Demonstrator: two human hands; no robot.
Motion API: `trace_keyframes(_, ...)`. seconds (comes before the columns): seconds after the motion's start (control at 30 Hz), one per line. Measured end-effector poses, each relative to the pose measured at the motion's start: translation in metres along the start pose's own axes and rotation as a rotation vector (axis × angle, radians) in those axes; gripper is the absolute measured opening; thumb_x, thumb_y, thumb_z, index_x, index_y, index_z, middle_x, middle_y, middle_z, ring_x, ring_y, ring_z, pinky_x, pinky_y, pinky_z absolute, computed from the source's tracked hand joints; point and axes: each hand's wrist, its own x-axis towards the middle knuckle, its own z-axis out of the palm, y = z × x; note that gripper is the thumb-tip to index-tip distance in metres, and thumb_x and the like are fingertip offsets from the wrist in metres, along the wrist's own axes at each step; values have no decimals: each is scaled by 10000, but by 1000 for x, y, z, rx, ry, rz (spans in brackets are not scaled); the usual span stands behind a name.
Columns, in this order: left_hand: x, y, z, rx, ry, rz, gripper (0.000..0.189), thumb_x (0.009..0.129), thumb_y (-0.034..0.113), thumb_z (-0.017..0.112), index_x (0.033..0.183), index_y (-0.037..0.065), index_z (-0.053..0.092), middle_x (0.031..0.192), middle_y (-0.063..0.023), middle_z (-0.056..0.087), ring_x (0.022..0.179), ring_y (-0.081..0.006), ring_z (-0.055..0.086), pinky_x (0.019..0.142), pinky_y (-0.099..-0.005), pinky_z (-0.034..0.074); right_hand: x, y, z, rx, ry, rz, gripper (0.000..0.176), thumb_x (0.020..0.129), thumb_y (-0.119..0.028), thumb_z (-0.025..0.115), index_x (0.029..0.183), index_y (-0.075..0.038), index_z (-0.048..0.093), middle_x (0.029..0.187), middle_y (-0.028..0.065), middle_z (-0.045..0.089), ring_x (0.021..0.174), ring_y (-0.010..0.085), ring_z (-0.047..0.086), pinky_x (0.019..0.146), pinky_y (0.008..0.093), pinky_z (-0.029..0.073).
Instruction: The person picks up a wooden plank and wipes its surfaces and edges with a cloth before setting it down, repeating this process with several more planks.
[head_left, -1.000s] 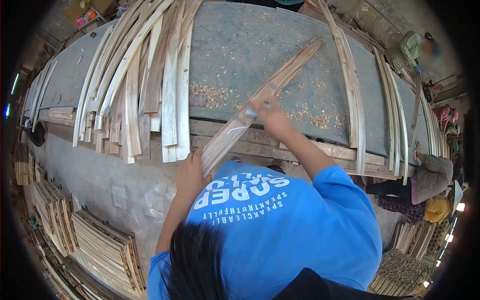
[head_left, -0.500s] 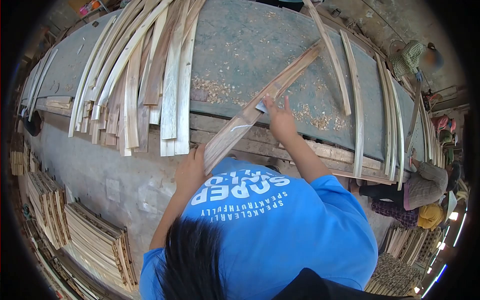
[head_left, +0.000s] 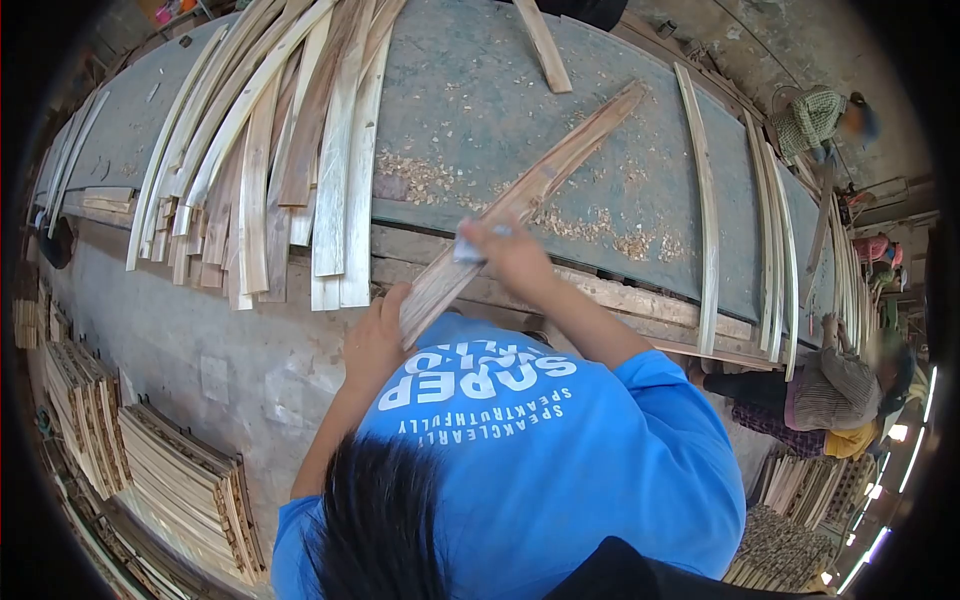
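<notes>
A long wooden plank (head_left: 560, 165) slants from the tabletop toward my body, its near end overhanging the front edge. My left hand (head_left: 376, 330) is closed around the side of that near end. Over the plank's lower half, my right hand (head_left: 510, 262) is blurred by motion. Its fingers pinch a small flat greyish-white piece (head_left: 469, 248) against the wood; its exact kind cannot be made out. Wood shavings (head_left: 590, 228) lie on the tabletop beside the plank.
Many long wooden strips (head_left: 345, 170) are piled on the grey table (head_left: 480, 110) at left. More strips (head_left: 704, 200) lie at right. A short plank end (head_left: 543, 45) shows at the far edge. Stacked wood (head_left: 190, 490) stands on the floor. Other people (head_left: 810, 125) work at right.
My right hand has slid down the plank toward me with the flat piece. The white streak on the wood no longer shows. A loose strip at the far side has moved away and left.
</notes>
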Motion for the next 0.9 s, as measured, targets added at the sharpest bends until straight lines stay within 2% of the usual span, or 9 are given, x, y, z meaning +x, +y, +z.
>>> trace_keyframes(0.07,-4,1,5,-21,21,-6,934,631,142,893,1429,155,407,1071,-148,616,1002,-377,646,803,-461,524,9,20,-15,-99,-17,353,634,899,-23,543,1518,-90,426,1383,169,617,1308,234,581,1238,547,206)
trace_keyframes(0.2,-7,-1,10,10,66,18,909,634,137,874,1428,161,432,1094,-140,609,985,-368,637,797,-466,513,10,-22,-11,-5,-47,-31,654,889,40,530,1516,-97,409,1430,101,595,1368,233,525,1235,546,226)
trace_keyframes(0.27,-9,-7,17,38,70,7,895,634,131,865,1425,165,447,1106,-135,608,987,-361,632,799,-466,506,12,-14,-19,68,-77,-51,646,893,31,542,1514,-96,418,1425,111,596,1366,244,527,1228,561,225)
trace_keyframes(0.37,-14,-17,28,123,176,111,870,632,120,849,1416,188,478,1139,-125,600,1009,-340,623,811,-461,494,26,18,-29,-144,-12,387,600,940,-17,482,1515,-186,448,1400,111,614,1343,226,554,1216,583,231)
trace_keyframes(0.5,-16,-16,29,166,203,133,859,632,121,842,1411,214,492,1169,-121,591,1042,-325,612,834,-456,480,32,-36,-25,-113,-60,35,588,960,-63,473,1520,-240,441,1296,92,670,1250,254,624,1218,581,232)
trace_keyframes(0.63,-15,-19,31,138,225,123,906,613,124,855,1423,214,460,1183,-115,587,1062,-324,606,846,-455,476,34,-1,-43,-216,-59,265,582,946,-101,510,1510,-229,456,1131,87,707,1155,244,661,1213,567,254)
trace_keyframes(0.73,-15,-15,28,57,152,57,960,598,119,873,1437,202,414,1182,-130,594,1070,-342,609,855,-459,479,33,-1,-42,-272,-132,261,601,940,-94,523,1520,-229,441,1241,75,688,1134,265,664,1189,567,292)
trace_keyframes(0.87,-11,-4,10,-47,123,-7,981,604,107,882,1444,183,382,1180,-146,612,1069,-368,614,878,-464,483,5,-42,-29,45,-134,-59,617,937,-87,518,1541,-150,405,1364,140,639,1330,241,566,1220,581,209)
trace_keyframes(0.9,-11,-4,7,-66,116,-19,969,614,102,880,1444,176,384,1174,-154,620,1071,-379,617,890,-467,485,8,-30,-8,215,-108,306,634,918,-49,529,1537,-100,397,1385,154,622,1359,238,544,1228,574,197)
